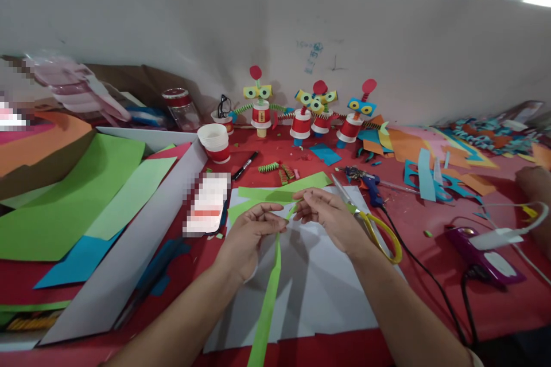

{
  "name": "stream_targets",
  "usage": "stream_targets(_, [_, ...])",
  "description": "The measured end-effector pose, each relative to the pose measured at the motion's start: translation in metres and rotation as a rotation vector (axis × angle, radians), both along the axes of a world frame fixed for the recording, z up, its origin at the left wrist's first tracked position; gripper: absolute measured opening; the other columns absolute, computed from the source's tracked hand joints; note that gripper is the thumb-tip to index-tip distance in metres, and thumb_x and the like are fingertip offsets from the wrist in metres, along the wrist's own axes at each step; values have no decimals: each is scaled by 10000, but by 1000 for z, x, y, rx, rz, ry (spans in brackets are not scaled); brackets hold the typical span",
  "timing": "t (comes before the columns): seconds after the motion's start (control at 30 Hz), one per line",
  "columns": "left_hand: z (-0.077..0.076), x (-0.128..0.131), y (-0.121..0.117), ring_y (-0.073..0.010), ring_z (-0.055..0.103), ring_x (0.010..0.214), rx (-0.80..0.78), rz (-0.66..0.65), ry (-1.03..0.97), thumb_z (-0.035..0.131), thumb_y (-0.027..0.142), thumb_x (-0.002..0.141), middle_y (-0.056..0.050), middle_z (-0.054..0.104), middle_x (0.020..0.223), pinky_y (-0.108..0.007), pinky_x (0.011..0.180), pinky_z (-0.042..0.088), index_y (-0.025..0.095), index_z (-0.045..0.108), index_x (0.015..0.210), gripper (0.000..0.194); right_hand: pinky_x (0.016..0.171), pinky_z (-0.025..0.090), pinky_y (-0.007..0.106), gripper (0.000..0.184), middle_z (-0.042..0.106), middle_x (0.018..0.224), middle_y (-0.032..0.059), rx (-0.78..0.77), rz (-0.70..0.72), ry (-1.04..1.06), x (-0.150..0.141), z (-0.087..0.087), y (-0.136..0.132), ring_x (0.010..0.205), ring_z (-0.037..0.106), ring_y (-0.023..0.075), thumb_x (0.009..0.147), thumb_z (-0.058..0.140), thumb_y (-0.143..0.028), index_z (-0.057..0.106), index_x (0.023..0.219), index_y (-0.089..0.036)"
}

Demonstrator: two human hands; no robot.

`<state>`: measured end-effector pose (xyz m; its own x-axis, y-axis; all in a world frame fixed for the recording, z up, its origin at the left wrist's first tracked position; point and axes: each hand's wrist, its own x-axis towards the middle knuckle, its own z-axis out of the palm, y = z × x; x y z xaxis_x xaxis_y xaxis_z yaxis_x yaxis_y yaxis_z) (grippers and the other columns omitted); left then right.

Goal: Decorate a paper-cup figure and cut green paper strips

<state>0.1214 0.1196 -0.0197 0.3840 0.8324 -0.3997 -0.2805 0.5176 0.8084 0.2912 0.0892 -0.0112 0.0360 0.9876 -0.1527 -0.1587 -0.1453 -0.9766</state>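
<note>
A long green paper strip hangs from my fingers down toward the lower edge of the view. Near its upper end, my left hand pinches it between thumb and fingers. Close by on the right, my right hand has its fingertips closed on the strip's top end, partly hidden. Both hands are above white paper sheets. More green paper strips lie just beyond the hands. Scissors with yellow handles rest beside my right wrist.
Paper-cup figures stand along the wall. A box of coloured paper is at left, near a blurred phone and stacked cups. Right are a glue gun, a purple power strip, cables, and another person's hand.
</note>
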Motion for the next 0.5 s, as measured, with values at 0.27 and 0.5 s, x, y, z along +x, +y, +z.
stream_targets(0.27, [-3,2,-2,-105,644,634,56,10,-39,806,122,537,12,701,634,-215,686,463,169,668,792,294,600,403,269,241,617,592,-17,29,25,-188,-9,-5,-1,598,542,123,738,698,-393,642,617,-193])
stream_targets(0.5, [-6,2,-2,-82,621,660,103,-4,-55,810,129,592,30,676,657,-194,695,460,170,680,796,245,584,360,263,215,580,581,-30,2,0,-81,-11,-8,2,580,479,110,724,706,-370,659,614,-192])
